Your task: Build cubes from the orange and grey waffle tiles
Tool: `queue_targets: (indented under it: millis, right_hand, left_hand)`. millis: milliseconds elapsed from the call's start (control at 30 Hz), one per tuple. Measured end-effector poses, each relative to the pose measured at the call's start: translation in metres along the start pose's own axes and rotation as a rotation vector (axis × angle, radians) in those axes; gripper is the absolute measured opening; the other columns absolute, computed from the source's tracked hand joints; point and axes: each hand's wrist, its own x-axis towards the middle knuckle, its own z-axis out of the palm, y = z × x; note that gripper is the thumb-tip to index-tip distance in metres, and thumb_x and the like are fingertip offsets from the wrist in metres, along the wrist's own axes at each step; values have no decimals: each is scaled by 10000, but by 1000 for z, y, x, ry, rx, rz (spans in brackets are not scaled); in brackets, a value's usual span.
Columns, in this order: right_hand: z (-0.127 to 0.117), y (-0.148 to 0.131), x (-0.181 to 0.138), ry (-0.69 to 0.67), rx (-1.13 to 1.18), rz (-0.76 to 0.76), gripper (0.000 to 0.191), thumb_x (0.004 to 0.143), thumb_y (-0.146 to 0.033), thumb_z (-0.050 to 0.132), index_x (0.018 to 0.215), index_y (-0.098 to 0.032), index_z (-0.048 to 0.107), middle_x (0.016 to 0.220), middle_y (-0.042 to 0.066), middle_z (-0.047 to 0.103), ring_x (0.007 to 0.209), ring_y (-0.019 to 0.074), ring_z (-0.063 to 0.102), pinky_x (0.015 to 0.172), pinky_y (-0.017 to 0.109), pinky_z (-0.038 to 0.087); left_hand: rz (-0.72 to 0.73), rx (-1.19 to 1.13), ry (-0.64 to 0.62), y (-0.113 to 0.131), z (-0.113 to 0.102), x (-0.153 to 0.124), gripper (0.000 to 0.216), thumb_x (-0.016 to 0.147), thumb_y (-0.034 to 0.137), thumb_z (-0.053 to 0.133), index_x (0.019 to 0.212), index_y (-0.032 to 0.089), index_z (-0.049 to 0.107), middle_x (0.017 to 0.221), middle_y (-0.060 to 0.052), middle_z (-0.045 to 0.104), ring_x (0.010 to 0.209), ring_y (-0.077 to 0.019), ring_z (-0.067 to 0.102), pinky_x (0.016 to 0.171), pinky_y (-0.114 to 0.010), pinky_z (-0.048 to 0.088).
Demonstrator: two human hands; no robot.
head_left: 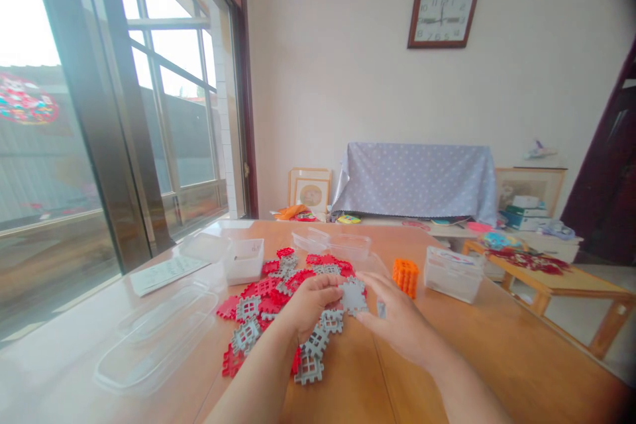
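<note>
A flat grey toothed building tile (354,298) stands between my two hands. My left hand (314,305) is closed, pinching the tile's left edge between thumb and fingers. On the tile's other side, my right hand (397,313) has its thumb and fingers spread; whether they touch the tile I cannot tell. A small grey bit (381,309) shows by the right palm, too little of it to name. Under and around the left hand lies a loose pile of red tiles (261,287) and grey window tiles (309,368), partly hidden by that forearm.
An orange block stack (406,277) and a clear plastic box (453,274) stand to the right. Clear lids (156,338), a white sheet (169,276) and a white-lined container (245,261) are at left. More clear containers (350,245) sit at the wooden table's (348,391) far side.
</note>
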Motion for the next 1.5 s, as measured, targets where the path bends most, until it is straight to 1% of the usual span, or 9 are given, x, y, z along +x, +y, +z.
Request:
queue_targets:
  millis: [167, 267, 467, 633, 767, 1033, 1300, 1400, 1500]
  right_hand:
    - [-5, -2, -2, -66, 65, 34, 576, 769, -241, 686, 1338, -290, 609, 1346, 60, 618, 1257, 264, 558, 1084, 432, 440]
    - [-14, 6, -2, -77, 79, 74, 539, 763, -271, 699, 1299, -284, 640, 1315, 62, 648, 1218, 271, 588, 1044, 428, 461]
    - [-43, 57, -3, 12, 53, 249, 495, 754, -359, 712, 1229, -222, 693, 1276, 91, 686, 1191, 300, 615, 1028, 438, 460]
    - [-49, 84, -5, 28, 144, 299, 469, 736, -340, 719, 1176, -178, 724, 1211, 109, 722, 1136, 305, 651, 1028, 459, 458]
    - [-48, 84, -6, -22, 169, 276, 451, 729, -314, 706, 1156, -175, 739, 1199, 105, 728, 1136, 310, 651, 1039, 477, 445]
    - [-49, 70, -8, 29, 158, 270, 337, 683, -312, 734, 996, -197, 786, 1094, 93, 764, 1079, 334, 667, 971, 479, 493]
    - [-48, 73, -8, -113, 146, 223, 331, 771, -267, 644, 1073, -185, 752, 1136, 72, 747, 1105, 299, 655, 1023, 468, 454]
    - [-46, 80, -9, -89, 129, 242, 388, 775, -274, 648, 1143, -182, 729, 1218, 84, 718, 1178, 298, 627, 1068, 480, 420]
    - [-43, 88, -8, -1, 102, 281, 464, 772, -294, 658, 1218, -174, 694, 1278, 108, 688, 1216, 293, 610, 1081, 482, 412]
  left_hand:
    - [-43, -28, -23, 0, 12, -5, 417, 680, 351, 846, 1009, 119, 737, 882, -82, 720, 703, -128, 622, 725, -271, 467]
    - [-26, -5, 25, 1, 15, -7, 462, 706, 370, 828, 1094, 151, 708, 934, -73, 729, 731, -126, 630, 755, -270, 455]
    - [-34, 61, 189, 5, 8, -5, 452, 700, 432, 803, 1038, 160, 676, 973, -80, 744, 755, -134, 640, 737, -259, 430]
    - [-47, 129, 246, 3, 3, -2, 455, 681, 460, 793, 1009, 164, 685, 918, -68, 746, 729, -148, 639, 698, -261, 427]
    - [-40, 151, 227, 2, 2, -2, 418, 683, 445, 790, 978, 169, 683, 904, -63, 741, 719, -146, 628, 666, -246, 417]
    - [-48, 218, 238, 2, 2, -2, 418, 693, 488, 768, 947, 171, 671, 894, -64, 735, 736, -156, 622, 651, -251, 406]
    - [-41, 247, 230, 4, 4, -5, 383, 711, 467, 755, 941, 177, 659, 891, -50, 725, 739, -150, 616, 645, -241, 396]
    - [-38, 261, 223, 3, 2, -4, 395, 711, 469, 759, 957, 175, 662, 882, -46, 716, 765, -164, 629, 666, -249, 413]
    - [-23, 283, 223, -1, 0, -1, 399, 718, 463, 753, 975, 170, 666, 893, -49, 711, 796, -178, 635, 701, -264, 434]
